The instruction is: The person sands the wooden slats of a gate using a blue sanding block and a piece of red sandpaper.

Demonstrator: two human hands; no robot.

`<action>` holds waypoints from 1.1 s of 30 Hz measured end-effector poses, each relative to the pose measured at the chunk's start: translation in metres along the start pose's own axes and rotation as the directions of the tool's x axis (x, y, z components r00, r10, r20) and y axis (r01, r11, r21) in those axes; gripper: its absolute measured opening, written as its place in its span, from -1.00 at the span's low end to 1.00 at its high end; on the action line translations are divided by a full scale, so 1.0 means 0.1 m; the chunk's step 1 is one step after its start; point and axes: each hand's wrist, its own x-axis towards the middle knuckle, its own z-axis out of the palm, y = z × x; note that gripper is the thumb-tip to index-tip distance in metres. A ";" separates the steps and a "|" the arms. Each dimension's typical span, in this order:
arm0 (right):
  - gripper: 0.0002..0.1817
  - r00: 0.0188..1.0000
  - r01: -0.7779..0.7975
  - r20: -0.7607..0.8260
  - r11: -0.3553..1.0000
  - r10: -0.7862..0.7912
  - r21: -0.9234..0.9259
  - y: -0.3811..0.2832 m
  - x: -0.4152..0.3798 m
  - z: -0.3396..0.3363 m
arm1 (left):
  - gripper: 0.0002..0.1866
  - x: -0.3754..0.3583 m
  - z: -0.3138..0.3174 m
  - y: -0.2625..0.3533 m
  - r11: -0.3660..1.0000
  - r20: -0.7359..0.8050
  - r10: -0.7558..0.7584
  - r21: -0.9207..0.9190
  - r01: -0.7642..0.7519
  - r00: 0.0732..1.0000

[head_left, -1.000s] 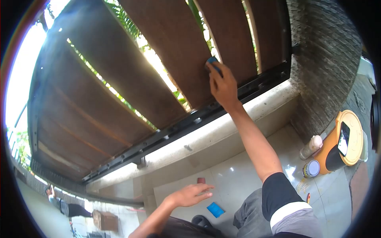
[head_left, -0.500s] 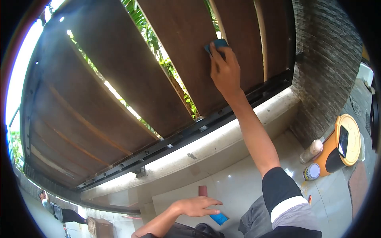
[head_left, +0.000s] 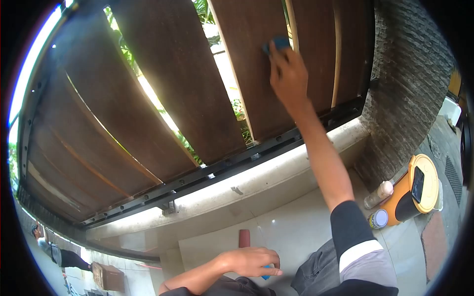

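My right hand [head_left: 290, 74] is raised, its fingers closed round a blue-green pad [head_left: 276, 46] that touches a brown wooden slat [head_left: 247, 29] of the fence. Low in the view, my left hand [head_left: 253, 261] hangs above the tiled floor with its fingers loosely bent and apart, holding nothing. Just beneath its fingers a blue piece [head_left: 266, 272] on the floor is mostly covered. A reddish block [head_left: 244, 238] lies behind that hand.
A black metal rail [head_left: 217, 170] runs under the slats, above a pale ledge [head_left: 207, 196]. At the right are an orange container [head_left: 395, 203] with a phone [head_left: 417, 184], a bottle [head_left: 380, 193] and a can [head_left: 378, 218]. Far left, a person [head_left: 54, 251] and a box [head_left: 107, 277].
The view has shifted slightly. My right hand, with the pad, has moved a little along the slat. My left hand now covers most of the blue piece, its fingers more bent.
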 end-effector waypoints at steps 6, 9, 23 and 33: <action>-0.59 0.980 0.038 0.195 0.999 -0.037 0.000 -0.06 -0.68 -0.26 | -0.40 -0.18 0.13 0.03 0.999 -0.023 -0.051 0.011 0.051 0.998; -0.65 0.997 0.066 0.030 0.997 -0.065 -0.044 0.11 0.29 0.03 | -0.39 -0.23 0.20 0.05 0.993 -0.151 0.100 0.080 -0.089 0.983; -0.59 0.890 0.317 0.322 0.945 -0.324 0.077 0.15 -0.21 -0.31 | -0.38 -0.39 0.27 0.12 0.997 -0.123 -0.012 0.075 0.021 0.992; -0.64 0.984 0.174 -0.012 0.983 -0.175 -0.050 0.21 1.48 0.28 | -0.36 -0.39 0.21 0.26 0.998 -0.083 0.010 0.055 -0.005 0.997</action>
